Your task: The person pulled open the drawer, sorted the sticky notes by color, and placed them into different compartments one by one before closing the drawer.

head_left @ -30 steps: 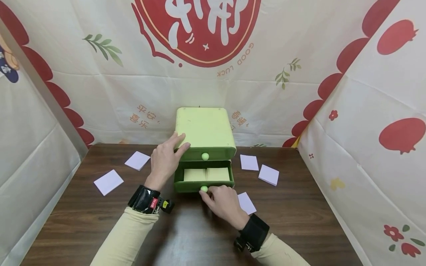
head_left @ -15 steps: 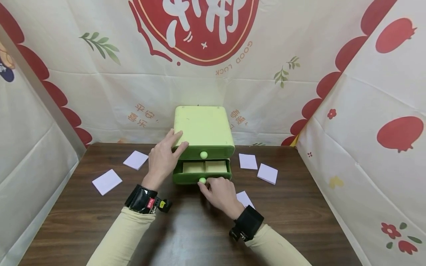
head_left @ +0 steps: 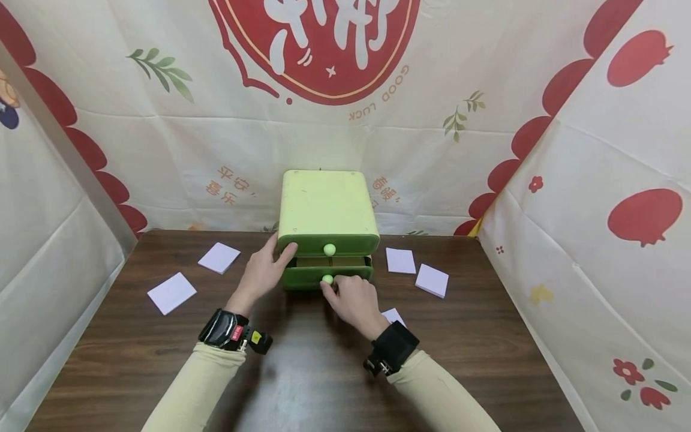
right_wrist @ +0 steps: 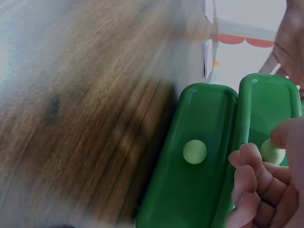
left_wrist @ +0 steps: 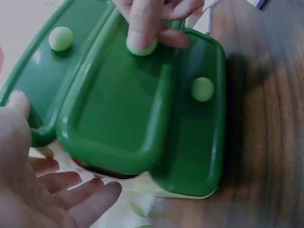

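Note:
A small green drawer cabinet [head_left: 326, 204] stands at the back of the table. Its middle drawer [head_left: 302, 279] is partly pulled out, with a narrow strip of its inside showing. My right hand [head_left: 356, 303] pinches the round light-green knob [head_left: 327, 279] of that drawer, other fingers curled beside it in the right wrist view. Against the cabinet's left side rests my left hand [head_left: 261, 276], thumb at the top drawer's [left_wrist: 61, 71] front edge, fingers fairly straight and spread. Both wrist views show the bottom drawer [left_wrist: 197, 137] flush, below the middle one.
White paper pads [head_left: 171, 293] lie on the brown table [head_left: 302, 372] left of the cabinet, and more pads [head_left: 400, 261] lie to its right. One pad [head_left: 393, 316] is partly covered by my right hand. A printed cloth [head_left: 216, 144] hangs behind and at the sides.
The middle drawer has slid inward with my right hand on its knob, hiding most of the pale contents seen earlier. My left hand has moved from the top's edge down the cabinet's left side.

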`<action>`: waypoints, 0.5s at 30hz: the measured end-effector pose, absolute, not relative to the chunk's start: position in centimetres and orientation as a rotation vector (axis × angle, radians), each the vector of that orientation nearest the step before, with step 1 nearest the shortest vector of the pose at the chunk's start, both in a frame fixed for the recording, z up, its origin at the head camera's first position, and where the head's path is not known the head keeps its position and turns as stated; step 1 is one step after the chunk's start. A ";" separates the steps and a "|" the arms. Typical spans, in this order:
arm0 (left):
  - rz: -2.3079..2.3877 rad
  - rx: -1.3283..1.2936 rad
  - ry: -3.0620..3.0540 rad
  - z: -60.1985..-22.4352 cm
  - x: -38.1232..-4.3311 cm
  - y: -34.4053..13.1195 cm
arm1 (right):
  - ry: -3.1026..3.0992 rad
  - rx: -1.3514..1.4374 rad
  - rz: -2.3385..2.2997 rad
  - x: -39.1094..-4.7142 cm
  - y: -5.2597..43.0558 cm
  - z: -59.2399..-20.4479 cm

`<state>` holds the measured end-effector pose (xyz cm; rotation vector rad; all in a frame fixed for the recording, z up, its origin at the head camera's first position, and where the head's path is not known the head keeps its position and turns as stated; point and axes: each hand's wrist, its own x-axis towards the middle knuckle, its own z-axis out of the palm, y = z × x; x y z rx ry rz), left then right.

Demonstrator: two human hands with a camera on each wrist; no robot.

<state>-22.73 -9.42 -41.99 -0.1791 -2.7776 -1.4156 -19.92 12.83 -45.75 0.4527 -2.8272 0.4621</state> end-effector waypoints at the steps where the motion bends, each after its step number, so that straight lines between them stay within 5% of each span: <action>1: -1.447 -0.186 -2.771 -42.2 -22.8 -9.4 | -2.828 0.445 0.461 -20.1 12.8 -45.7; 15: -1.419 -0.229 -2.629 -45.0 -22.9 -8.4 | -2.842 0.361 0.456 -21.6 12.1 -45.8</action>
